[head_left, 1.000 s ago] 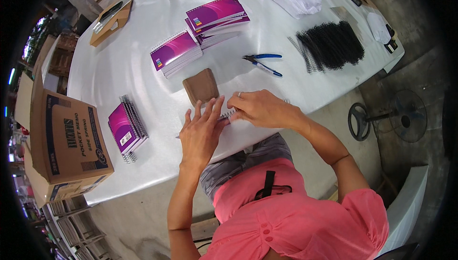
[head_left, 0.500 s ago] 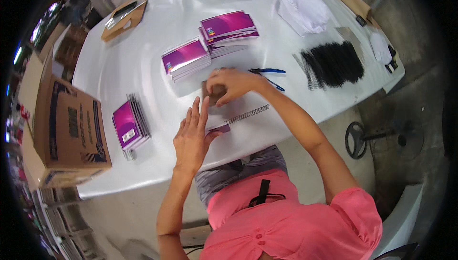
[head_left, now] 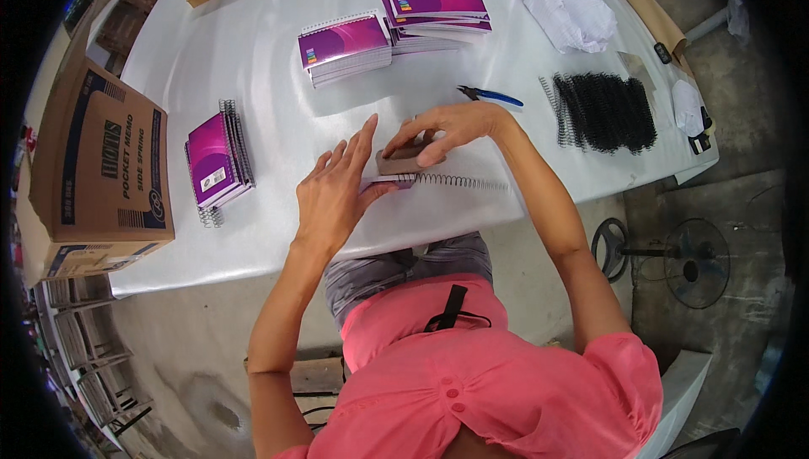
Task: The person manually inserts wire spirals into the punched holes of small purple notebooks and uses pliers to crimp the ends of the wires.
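Close to the table's front edge, a small purple notebook (head_left: 404,182) is mostly covered by my hands. My left hand (head_left: 327,198) pinches its left end with the thumb on the near side, the other fingers stretched up and away. A black wire spiral (head_left: 463,181) runs along the notebook's edge and sticks out to the right. My right hand (head_left: 447,132) is closed over a brown block (head_left: 400,161), which lies right against the notebook's far side. How far the spiral is threaded is hidden. Blue-handled pliers (head_left: 490,95) lie just beyond my right hand.
Purple notebook stacks (head_left: 345,45) (head_left: 438,0) stand farther back. Spiral-bound notebooks (head_left: 217,156) lie at left beside an open cardboard box (head_left: 109,156). At right are a pile of black spirals (head_left: 602,112) and white crumpled plastic (head_left: 573,14). A fan (head_left: 696,264) stands on the floor.
The whole view has shifted, so the tabletop sits higher. My right hand has brought the brown block down against the notebook. The spiral now lies more level; my left hand keeps its grip.
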